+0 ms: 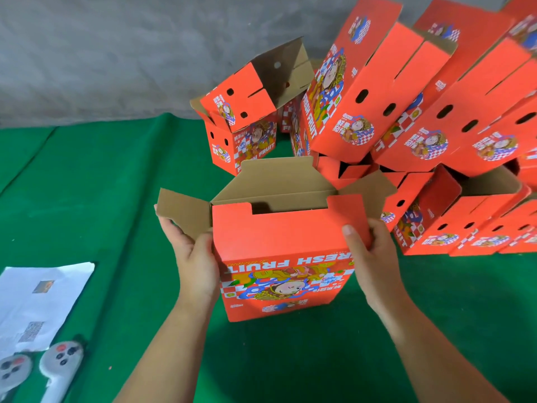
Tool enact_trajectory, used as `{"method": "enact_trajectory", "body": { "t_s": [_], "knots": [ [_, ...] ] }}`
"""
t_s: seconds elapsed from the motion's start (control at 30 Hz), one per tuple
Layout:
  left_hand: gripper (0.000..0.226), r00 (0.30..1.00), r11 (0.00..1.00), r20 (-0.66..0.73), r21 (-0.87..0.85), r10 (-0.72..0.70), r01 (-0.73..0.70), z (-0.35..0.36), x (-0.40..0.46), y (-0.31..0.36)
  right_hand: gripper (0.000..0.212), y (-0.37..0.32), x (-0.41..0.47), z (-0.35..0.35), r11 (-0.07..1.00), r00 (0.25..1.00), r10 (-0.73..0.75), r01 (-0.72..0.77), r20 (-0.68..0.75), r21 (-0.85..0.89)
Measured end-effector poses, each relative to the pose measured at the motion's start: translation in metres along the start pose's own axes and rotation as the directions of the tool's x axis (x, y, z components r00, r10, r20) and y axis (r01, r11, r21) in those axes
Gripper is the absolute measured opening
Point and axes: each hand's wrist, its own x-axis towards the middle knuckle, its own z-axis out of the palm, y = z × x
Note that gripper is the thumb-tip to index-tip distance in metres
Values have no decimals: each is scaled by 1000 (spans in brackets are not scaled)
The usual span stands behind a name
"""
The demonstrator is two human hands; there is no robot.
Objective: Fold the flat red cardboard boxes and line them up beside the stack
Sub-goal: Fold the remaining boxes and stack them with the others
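Red cardboard box point(286, 257), part-folded, upright on the green cloth point(116, 199) beside the heap of boxes point(421, 112): seemingly light, stiff corrugated board, held at its side edges, left hand point(194, 257) and right hand point(372, 251) fingers curled round them.

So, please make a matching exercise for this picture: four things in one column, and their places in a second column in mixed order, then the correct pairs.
Things:
1. held red box
2. white paper sheet
3. two grey controllers
4. pile of folded red boxes

Places:
A. far right, against the grey wall
B. bottom left corner of the green cloth
C. centre, between the left hand and the right hand, flaps open on top
D. left edge, just above the controllers

Pairs: 1-C, 2-D, 3-B, 4-A
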Motion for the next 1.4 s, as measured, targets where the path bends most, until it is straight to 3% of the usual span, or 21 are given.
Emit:
{"method": "enact_trajectory", "body": {
  "t_s": [0.1,0.2,0.3,0.43,0.57,0.67,0.83,1.0,1.17,1.27,1.4],
  "knots": [
    [92,999,999,14,0,42,-42,9,-11,14,31,-12,4,-15,997,998,-63,64,-19,42],
    [78,996,998,57,8,67,-68,14,-23,18,72,-23,11,-40,980,979,-199,200,35,-23],
    [65,990,984,136,168,44,-67,23,-46,7,94,-15,7,-56,985,986,-160,163,52,-59],
    [93,964,971,178,173,-196,166,35,-63,-11,99,3,-9,-61,997,999,-17,20,44,-68],
    [102,980,958,120,262,-156,120,33,-46,-14,103,-1,-10,-66,998,997,56,-55,-46,31],
    [101,984,941,84,316,-159,125,41,-50,-17,92,-1,-10,-71,993,994,64,-55,-87,104],
    [99,969,891,60,409,-241,196,52,-49,-17,66,20,-8,-79,974,993,118,-121,31,191],
    [84,964,823,216,567,-158,8,51,-42,-11,61,19,5,-77,982,986,114,-130,121,136],
    [86,909,825,415,505,25,-253,44,-48,-5,66,4,17,-98,997,940,71,-79,332,11],
    [91,864,802,500,491,60,-341,46,-59,-6,70,-1,31,-104,994,971,75,-55,229,-90],
    [91,826,687,560,578,57,-440,43,-50,-8,77,2,33,-94,968,959,71,0,276,-250]
  ]
}}
